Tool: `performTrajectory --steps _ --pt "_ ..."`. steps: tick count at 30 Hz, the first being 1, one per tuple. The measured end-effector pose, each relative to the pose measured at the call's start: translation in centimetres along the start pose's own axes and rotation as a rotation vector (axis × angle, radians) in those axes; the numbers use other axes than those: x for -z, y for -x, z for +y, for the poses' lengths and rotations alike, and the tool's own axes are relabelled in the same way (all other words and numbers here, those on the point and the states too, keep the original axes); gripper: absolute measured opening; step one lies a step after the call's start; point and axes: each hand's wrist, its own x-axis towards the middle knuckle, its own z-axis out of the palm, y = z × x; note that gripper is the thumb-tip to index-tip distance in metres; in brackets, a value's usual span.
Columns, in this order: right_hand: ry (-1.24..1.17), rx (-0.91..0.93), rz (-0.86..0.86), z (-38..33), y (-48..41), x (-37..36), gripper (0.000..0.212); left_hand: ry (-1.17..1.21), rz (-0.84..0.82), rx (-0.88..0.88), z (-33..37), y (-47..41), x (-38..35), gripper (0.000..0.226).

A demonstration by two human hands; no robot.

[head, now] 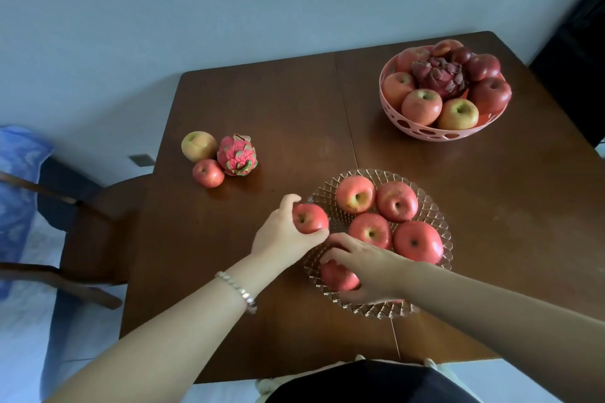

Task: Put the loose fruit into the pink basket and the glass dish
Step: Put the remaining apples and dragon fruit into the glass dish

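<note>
My left hand [281, 234] grips a red apple [310, 218] at the left rim of the glass dish [435, 206]. Over the dish's near side, my right hand [366, 267] closes on another red apple [337, 276] that rests inside it. Several more red apples lie in the dish. Loose on the table at the left sit a yellow-green apple [198, 145], a small red apple [208, 172] and a pink dragon fruit [237, 155]. The pink basket [425, 132] at the back right is heaped with apples and a dark dragon fruit.
The brown wooden table [268, 101] has a seam down its middle. A wooden chair [85, 206] with a blue cushion stands off the left edge. A pale wall lies behind the table.
</note>
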Motion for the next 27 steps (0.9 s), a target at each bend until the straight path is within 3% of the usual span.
performTrajectory --steps 4,9,16,20,23,27 --pt "0.043 -0.014 0.139 0.6 0.9 -1.0 0.056 -0.124 -0.052 -0.020 1.4 -2.2 -2.0 0.069" --pt "-0.076 -0.026 0.212 1.4 1.5 -1.0 0.047 -0.217 -0.144 -0.031 1.8 -3.2 -4.0 0.071" --pt "-0.160 -0.025 0.255 1.5 1.5 -1.0 0.040 -0.045 -0.129 -0.067 1.4 -3.3 -3.9 0.059" --pt "-0.179 -0.057 0.228 1.3 0.8 -0.4 0.034 0.036 -0.071 -0.143 0.7 -2.9 -4.0 0.062" --pt "-0.225 -0.061 0.213 1.2 0.3 0.4 0.023 -0.049 -0.077 -0.208 0.3 -2.9 -3.7 0.062" --pt "-0.240 -0.105 0.100 1.1 -0.6 2.4 0.020 -0.044 -0.099 -0.175 0.2 -3.4 -2.2 0.059"
